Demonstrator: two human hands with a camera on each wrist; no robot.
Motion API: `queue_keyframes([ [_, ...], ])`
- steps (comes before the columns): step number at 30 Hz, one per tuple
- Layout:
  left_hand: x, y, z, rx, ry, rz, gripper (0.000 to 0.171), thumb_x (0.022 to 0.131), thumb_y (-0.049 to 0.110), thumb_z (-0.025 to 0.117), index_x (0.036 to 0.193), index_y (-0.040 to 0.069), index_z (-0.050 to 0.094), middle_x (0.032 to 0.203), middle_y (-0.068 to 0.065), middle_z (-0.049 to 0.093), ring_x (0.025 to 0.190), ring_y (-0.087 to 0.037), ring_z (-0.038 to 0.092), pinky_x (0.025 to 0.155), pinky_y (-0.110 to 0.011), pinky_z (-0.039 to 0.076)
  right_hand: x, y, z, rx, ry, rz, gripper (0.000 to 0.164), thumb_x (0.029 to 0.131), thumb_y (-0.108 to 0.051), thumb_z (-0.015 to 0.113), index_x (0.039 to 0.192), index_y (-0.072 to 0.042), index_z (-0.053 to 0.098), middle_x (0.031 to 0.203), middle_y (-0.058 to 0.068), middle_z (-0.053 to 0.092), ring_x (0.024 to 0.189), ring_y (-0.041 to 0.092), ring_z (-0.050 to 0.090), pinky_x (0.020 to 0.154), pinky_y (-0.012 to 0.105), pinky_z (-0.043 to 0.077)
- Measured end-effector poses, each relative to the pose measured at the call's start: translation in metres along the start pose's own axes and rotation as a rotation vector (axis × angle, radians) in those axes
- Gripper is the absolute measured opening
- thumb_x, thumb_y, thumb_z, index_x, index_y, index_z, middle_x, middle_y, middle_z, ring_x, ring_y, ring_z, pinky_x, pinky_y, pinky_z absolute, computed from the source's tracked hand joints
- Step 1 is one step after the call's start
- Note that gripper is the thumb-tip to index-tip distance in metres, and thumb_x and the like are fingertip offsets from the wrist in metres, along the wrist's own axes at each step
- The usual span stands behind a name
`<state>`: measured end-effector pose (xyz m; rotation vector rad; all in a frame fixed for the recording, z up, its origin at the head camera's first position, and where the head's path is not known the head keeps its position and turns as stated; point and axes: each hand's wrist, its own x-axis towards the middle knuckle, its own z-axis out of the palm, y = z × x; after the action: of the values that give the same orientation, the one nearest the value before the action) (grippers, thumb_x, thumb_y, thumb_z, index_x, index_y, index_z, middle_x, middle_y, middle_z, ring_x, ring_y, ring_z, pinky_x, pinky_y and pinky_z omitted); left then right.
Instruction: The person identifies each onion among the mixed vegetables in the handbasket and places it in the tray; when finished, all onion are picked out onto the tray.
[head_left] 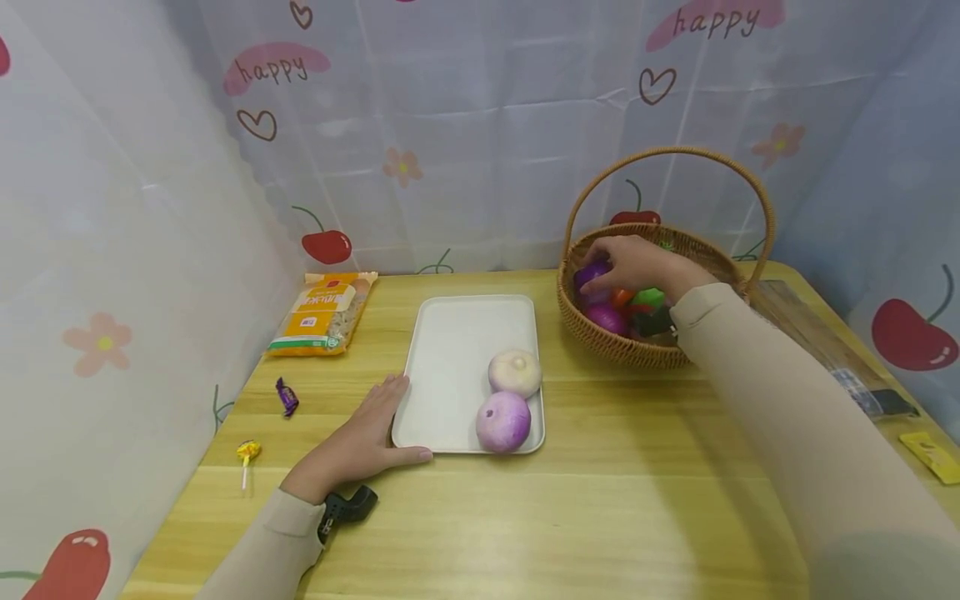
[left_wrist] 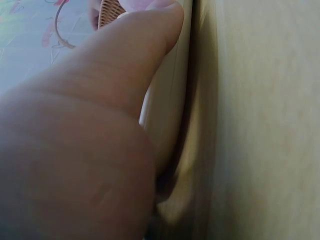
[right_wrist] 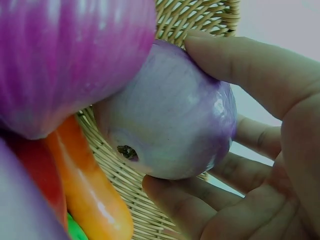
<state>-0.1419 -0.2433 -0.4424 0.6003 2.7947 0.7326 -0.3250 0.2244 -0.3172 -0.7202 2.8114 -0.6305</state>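
In the head view my left hand (head_left: pixel 358 443) lies against the near left corner of a white tray (head_left: pixel 448 367), fingers along its left edge and thumb at its front edge. Two onions stand at the tray's right side: a pale onion (head_left: pixel 514 372) and a purple onion (head_left: pixel 503 422) in front of it. My right hand (head_left: pixel 636 262) reaches into a wicker basket (head_left: pixel 637 355) and grips a purple-white onion (right_wrist: pixel 175 112) between thumb and fingers. Beside that onion, in the right wrist view, are a larger purple onion (right_wrist: pixel 70 55) and an orange vegetable (right_wrist: pixel 90 185).
On the left lie an orange food packet (head_left: pixel 318 317), a purple-wrapped candy (head_left: pixel 287 397) and a yellow lollipop (head_left: pixel 248 454). A flat, clear-wrapped package (head_left: pixel 817 333) and a yellow packet (head_left: pixel 932 457) lie at the right edge. The basket's tall handle (head_left: pixel 675 151) arches over it.
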Motion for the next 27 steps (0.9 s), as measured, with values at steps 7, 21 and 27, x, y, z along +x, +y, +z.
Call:
queue_keyframes([
  [7, 0.000, 0.000, 0.002, -0.002, -0.002, 0.001, 0.133, 0.080, 0.083, 0.069, 0.169, 0.005, 0.010, 0.174, -0.012, 0.009, 0.159, -0.028, 0.001, 0.126, -0.051, 0.010, -0.005, -0.004, -0.007, 0.019, 0.025, -0.003, 0.058, 0.094, -0.033, 0.084, 0.134, 0.002, 0.062, 0.128, 0.020, 0.064, 0.120, 0.038, 0.059, 0.102, 0.057, 0.047],
  [21, 0.000, -0.001, 0.002, 0.007, 0.005, 0.008, 0.133, 0.080, 0.084, 0.068, 0.169, 0.004, 0.011, 0.174, -0.013, 0.009, 0.159, -0.030, 0.002, 0.126, -0.051, 0.010, -0.014, -0.009, -0.017, 0.035, 0.058, -0.014, 0.054, 0.096, -0.031, 0.082, 0.135, 0.000, 0.062, 0.128, 0.018, 0.064, 0.118, 0.035, 0.060, 0.104, 0.055, 0.048],
  [27, 0.001, 0.000, 0.002, 0.008, 0.003, 0.010, 0.132, 0.081, 0.084, 0.068, 0.169, 0.004, 0.011, 0.174, -0.014, 0.009, 0.159, -0.030, 0.002, 0.126, -0.051, 0.010, -0.017, -0.009, -0.017, 0.044, 0.076, -0.016, 0.053, 0.096, -0.031, 0.082, 0.135, 0.000, 0.062, 0.129, 0.019, 0.064, 0.118, 0.035, 0.060, 0.104, 0.055, 0.048],
])
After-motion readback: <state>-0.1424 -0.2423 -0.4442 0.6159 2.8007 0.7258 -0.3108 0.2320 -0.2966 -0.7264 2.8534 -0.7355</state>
